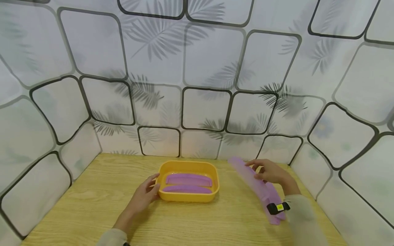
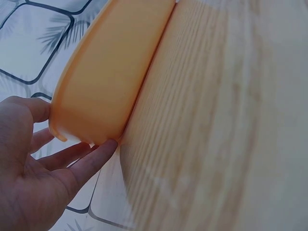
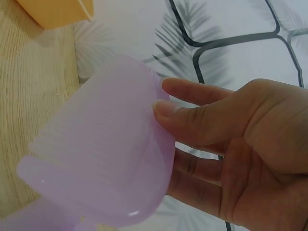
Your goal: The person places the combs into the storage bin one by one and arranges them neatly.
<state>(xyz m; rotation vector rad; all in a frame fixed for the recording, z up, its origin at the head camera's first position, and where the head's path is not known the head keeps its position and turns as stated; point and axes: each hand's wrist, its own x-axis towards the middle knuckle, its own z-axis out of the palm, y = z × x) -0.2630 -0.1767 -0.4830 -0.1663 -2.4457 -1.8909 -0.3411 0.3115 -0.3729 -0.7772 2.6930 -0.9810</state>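
A yellow plastic box [image 1: 187, 198] stands on the table, with two purple combs [image 1: 189, 180] lying side by side inside. My left hand [image 1: 144, 193] grips its left end, the thumb low at the corner and a finger up at the rim. To the right, my right hand [image 1: 267, 171] pinches a translucent purple comb [image 3: 96, 130] by its spine between thumb and fingers. The comb tilts over the table, its teeth toward the box side. Another purple piece [image 1: 275, 196] lies beneath it, partly hidden by the held comb and the wrist.
The wood-grain table [image 1: 197, 223] ends at a patterned cloth wall [image 1: 206, 112] behind and at both sides. A black wrist strap [image 1: 277, 207] sits on the right sleeve, overlapping the purple pieces in the head view.
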